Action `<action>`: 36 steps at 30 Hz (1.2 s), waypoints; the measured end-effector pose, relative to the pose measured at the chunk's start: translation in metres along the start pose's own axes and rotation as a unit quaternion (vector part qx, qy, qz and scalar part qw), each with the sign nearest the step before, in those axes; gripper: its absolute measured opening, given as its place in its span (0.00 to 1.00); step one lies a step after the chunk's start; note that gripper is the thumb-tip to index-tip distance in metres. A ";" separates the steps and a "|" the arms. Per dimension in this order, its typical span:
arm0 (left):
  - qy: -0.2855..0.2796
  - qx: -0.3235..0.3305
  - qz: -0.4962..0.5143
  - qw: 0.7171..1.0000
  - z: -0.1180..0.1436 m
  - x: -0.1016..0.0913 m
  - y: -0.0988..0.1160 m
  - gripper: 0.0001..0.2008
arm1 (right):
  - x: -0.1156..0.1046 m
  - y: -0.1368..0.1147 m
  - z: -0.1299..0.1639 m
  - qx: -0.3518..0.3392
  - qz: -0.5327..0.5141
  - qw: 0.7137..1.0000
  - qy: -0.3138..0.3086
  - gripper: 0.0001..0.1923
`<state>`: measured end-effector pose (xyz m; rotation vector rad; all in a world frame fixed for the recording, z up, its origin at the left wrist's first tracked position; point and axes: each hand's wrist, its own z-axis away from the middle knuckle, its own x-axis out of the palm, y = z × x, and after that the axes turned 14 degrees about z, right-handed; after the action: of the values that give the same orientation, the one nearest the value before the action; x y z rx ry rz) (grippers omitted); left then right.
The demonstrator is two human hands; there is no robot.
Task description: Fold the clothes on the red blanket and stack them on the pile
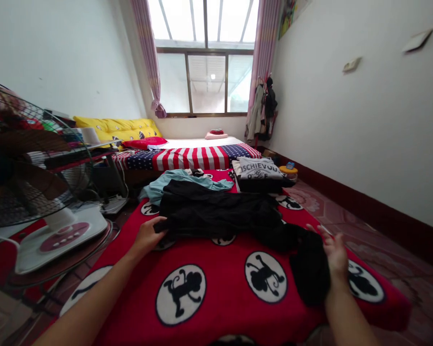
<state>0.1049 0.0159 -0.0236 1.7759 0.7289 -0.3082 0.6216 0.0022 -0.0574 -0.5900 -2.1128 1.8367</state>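
A black garment (pixel 220 214) lies spread across a red blanket (pixel 216 307) printed with black-and-white monkey circles. My left hand (pixel 147 235) grips the garment's left edge. My right hand (pixel 334 252) rests by a black sleeve or leg (pixel 310 269) that trails toward the blanket's right side, fingers partly spread and touching the cloth. Behind the black garment lies a light blue garment (pixel 173 185). A folded stack with a grey printed shirt (pixel 260 170) on top sits at the back right.
A standing fan (pixel 32 182) is close on the left, its base (pixel 57 238) on the floor. Beyond lies a bed with a stars-and-stripes cover (pixel 191 156), yellow pillows (pixel 119 127) and a red pillow (pixel 144 142). Clothes hang (pixel 261 113) by the window. Tiled floor (pixel 382 259) runs along the right wall.
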 end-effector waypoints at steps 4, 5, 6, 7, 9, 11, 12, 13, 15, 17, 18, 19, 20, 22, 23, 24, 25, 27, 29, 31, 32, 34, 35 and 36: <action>-0.059 0.042 0.004 0.997 0.026 -0.050 -0.015 0.09 | 0.023 -0.008 0.015 -0.069 0.235 0.966 -0.083 0.42; -0.088 0.060 -0.017 0.994 0.034 -0.060 -0.021 0.07 | 0.026 -0.010 0.018 -0.095 0.289 0.944 -0.124 0.40; -0.119 0.075 -0.044 0.989 0.042 -0.069 -0.027 0.07 | 0.027 -0.014 0.019 -0.115 0.327 0.922 -0.170 0.35; -0.147 0.086 -0.073 0.983 0.049 -0.076 -0.032 0.09 | 0.026 -0.019 0.019 -0.130 0.352 0.902 -0.213 0.30; -0.194 0.092 -0.118 0.970 0.061 -0.087 -0.039 0.13 | 0.017 -0.035 0.013 -0.165 0.394 0.874 -0.234 0.23; -0.219 0.078 -0.132 0.963 0.067 -0.095 -0.038 0.18 | 0.006 -0.054 0.002 -0.219 0.451 0.852 -0.150 0.21; -0.228 0.067 -0.126 0.963 0.066 -0.098 -0.034 0.19 | 0.002 -0.063 -0.004 -0.247 0.488 0.831 -0.102 0.21; -0.231 0.055 -0.114 0.965 0.064 -0.099 -0.029 0.19 | 0.001 -0.072 -0.010 -0.270 0.529 0.801 -0.078 0.21; -0.217 0.033 -0.077 0.973 0.056 -0.099 -0.016 0.17 | 0.004 -0.086 -0.018 -0.279 0.613 0.729 -0.126 0.21; -0.177 0.011 -0.037 0.983 0.047 -0.092 0.001 0.13 | 0.017 -0.094 -0.021 -0.260 0.647 0.687 -0.203 0.22; -0.161 0.000 -0.014 0.987 0.044 -0.086 0.010 0.13 | 0.026 -0.097 -0.020 -0.254 0.634 0.697 -0.219 0.22; -0.156 -0.009 0.006 0.988 0.042 -0.078 0.020 0.15 | 0.035 -0.098 -0.017 -0.250 0.606 0.723 -0.218 0.20; -0.166 -0.011 0.023 0.986 0.043 -0.068 0.031 0.17 | 0.045 -0.098 -0.013 -0.245 0.569 0.755 -0.214 0.18; -0.223 0.016 0.034 0.974 0.051 -0.048 0.050 0.21 | 0.063 -0.092 0.000 -0.225 0.518 0.795 -0.223 0.16; -0.259 0.040 0.025 0.965 0.057 -0.038 0.058 0.21 | 0.071 -0.087 0.007 -0.214 0.516 0.797 -0.231 0.20; -0.292 0.064 0.008 0.954 0.064 -0.028 0.064 0.22 | 0.078 -0.079 0.016 -0.210 0.526 0.789 -0.237 0.24; -0.318 0.085 -0.016 0.944 0.072 -0.020 0.068 0.24 | 0.083 -0.072 0.023 -0.217 0.542 0.777 -0.237 0.27; -0.338 0.109 -0.069 0.932 0.084 -0.007 0.070 0.28 | 0.090 -0.059 0.036 -0.250 0.567 0.755 -0.215 0.25; -0.331 0.111 -0.112 0.931 0.090 0.000 0.066 0.25 | 0.090 -0.054 0.040 -0.262 0.567 0.756 -0.194 0.16; -0.323 0.101 -0.126 0.932 0.091 0.002 0.062 0.16 | 0.082 -0.062 0.038 -0.241 0.525 0.796 -0.184 0.15; -0.327 0.096 -0.120 0.932 0.090 0.000 0.062 0.14 | 0.076 -0.069 0.036 -0.226 0.483 0.828 -0.176 0.17; -0.348 0.090 -0.090 0.929 0.088 -0.006 0.066 0.13 | 0.059 -0.086 0.031 -0.207 0.378 0.891 -0.143 0.19; -0.362 0.089 -0.068 0.926 0.088 -0.010 0.070 0.13 | 0.049 -0.093 0.030 -0.205 0.333 0.912 -0.120 0.19; -0.376 0.087 -0.043 0.922 0.088 -0.014 0.076 0.12 | 0.039 -0.097 0.030 -0.205 0.307 0.924 -0.102 0.19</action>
<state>0.1544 -0.0834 0.0132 1.6041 0.2227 -1.0712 0.5617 -0.0155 0.0320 -1.3447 -2.7025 1.7869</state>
